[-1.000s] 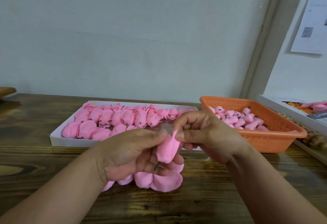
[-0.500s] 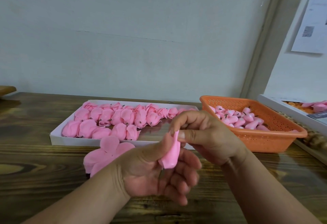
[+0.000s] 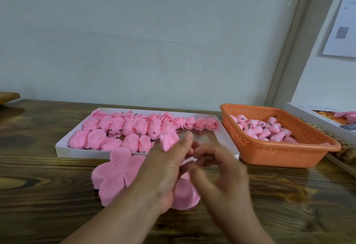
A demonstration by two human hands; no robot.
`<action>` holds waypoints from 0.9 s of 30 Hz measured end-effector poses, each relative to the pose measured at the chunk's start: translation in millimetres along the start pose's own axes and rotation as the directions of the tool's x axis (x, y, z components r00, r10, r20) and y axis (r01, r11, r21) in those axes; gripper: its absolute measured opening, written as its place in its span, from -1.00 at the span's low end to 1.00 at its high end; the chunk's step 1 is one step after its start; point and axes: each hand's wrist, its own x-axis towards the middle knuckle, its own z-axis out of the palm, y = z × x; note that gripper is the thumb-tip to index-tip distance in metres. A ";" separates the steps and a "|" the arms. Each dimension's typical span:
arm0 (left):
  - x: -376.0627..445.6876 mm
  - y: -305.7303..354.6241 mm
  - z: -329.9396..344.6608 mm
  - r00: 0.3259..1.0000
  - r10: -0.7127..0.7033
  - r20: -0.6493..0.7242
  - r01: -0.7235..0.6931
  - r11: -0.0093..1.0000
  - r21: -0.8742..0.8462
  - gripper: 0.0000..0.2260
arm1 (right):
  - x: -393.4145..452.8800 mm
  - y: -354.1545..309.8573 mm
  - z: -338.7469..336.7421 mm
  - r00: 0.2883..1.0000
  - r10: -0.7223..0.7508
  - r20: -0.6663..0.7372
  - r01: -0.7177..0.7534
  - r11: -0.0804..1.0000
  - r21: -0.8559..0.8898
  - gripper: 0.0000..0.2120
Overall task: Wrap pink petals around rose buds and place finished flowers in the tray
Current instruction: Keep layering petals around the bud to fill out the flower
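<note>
Beside tray [image 3: 63,152]: orange basket [image 3: 279,153] w/ buds [image 3: 264,129].

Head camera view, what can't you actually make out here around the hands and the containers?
- Right hand: motion-blurred, so its grip is unreadable.
- Rose bud: whether the left hand holds one is hidden by the fingers.
- Flat petal piece on the table: partly covered by the left hand.
- White box at right: cut off by the frame edge.
- Wall paper: print too small.

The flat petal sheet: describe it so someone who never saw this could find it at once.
Start at the white tray of finished roses on the wooden table. Just in front of it, beside the left hand, lies the petal sheet: flat, open, uncurled.
</note>
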 end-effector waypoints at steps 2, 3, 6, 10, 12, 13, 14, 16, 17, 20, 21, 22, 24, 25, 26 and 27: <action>-3.4 1.4 3.7 0.999 0.031 -0.026 -0.031 0.999 -0.023 -0.76 | -8.4 -1.5 11.4 0.998 -0.059 0.026 0.062 0.991 -0.118 -0.75; -5.3 2.7 6.0 0.998 0.040 -0.040 -0.041 0.999 -0.019 -0.73 | -8.6 -2.1 14.6 0.997 -0.071 0.010 0.072 0.987 -0.145 -0.73; -10.9 3.1 10.2 0.999 0.022 -0.044 -0.022 1.000 0.001 -0.54 | -6.5 -5.9 17.3 0.990 -0.139 -0.031 0.133 0.978 -0.161 -0.76; -16.1 -1.0 8.7 0.999 -0.021 0.049 0.021 1.000 0.012 -0.57 | -6.2 -9.3 16.8 0.978 -0.201 -0.047 0.188 0.961 -0.203 -0.76; -17.0 0.1 6.3 0.990 -0.067 0.127 0.064 0.997 0.031 -0.56 | -7.0 -11.0 13.6 0.983 -0.176 -0.052 0.165 0.973 -0.163 -0.80; -16.7 1.0 3.4 0.980 -0.097 0.175 0.091 0.995 0.046 -0.57 | -7.1 -11.8 10.6 0.991 -0.128 -0.046 0.123 0.987 -0.104 -0.82; -16.2 2.6 0.1 0.965 -0.113 0.236 0.105 0.993 0.044 -0.61 | -7.5 -12.1 7.3 0.998 -0.049 -0.026 0.049 0.999 -0.012 -0.85; -16.2 5.0 -4.3 0.936 -0.121 0.332 0.110 0.993 0.051 -0.68 | -8.7 -10.8 1.7 0.987 0.141 0.082 -0.155 0.968 0.199 -0.81; -15.9 4.1 -5.9 0.936 -0.114 0.334 0.098 0.993 0.064 -0.68 | -9.9 -9.1 -0.8 0.964 0.212 0.158 -0.249 0.929 0.273 -0.78; -12.0 -2.8 -10.1 0.966 -0.043 0.255 0.017 0.995 0.103 -0.72 | -7.3 -9.0 -8.2 0.902 0.299 0.311 -0.388 0.878 0.282 -0.83; -10.1 -4.4 -11.2 0.978 -0.005 0.208 -0.023 0.991 0.132 -0.74 | -4.5 -8.6 -12.9 0.902 0.299 0.311 -0.379 0.894 0.241 -0.81; -7.8 -5.1 -12.5 0.988 0.036 0.152 -0.066 0.979 0.193 -0.75 | -0.1 -8.8 -18.7 0.915 0.294 0.278 -0.352 0.916 0.190 -0.77; -2.9 -6.0 -14.9 0.987 0.147 0.069 -0.162 0.897 0.410 -0.80 | 13.2 -11.4 -30.7 0.955 0.234 0.182 -0.249 0.966 0.063 -0.82; -0.1 -6.3 -15.9 0.978 0.196 0.065 -0.203 0.854 0.480 -0.86 | 21.9 -14.4 -33.5 0.964 0.185 0.190 -0.187 0.982 -0.005 -0.81; 0.9 -5.0 -15.3 0.969 0.229 0.090 -0.242 0.816 0.524 -0.85 | 29.9 -16.9 -33.2 0.956 0.154 0.248 -0.140 0.987 -0.073 -0.74; 1.1 -3.3 -13.8 0.961 0.245 0.126 -0.273 0.777 0.567 -0.76 | 36.6 -17.3 -30.9 0.931 0.151 0.331 -0.113 0.985 -0.130 -0.63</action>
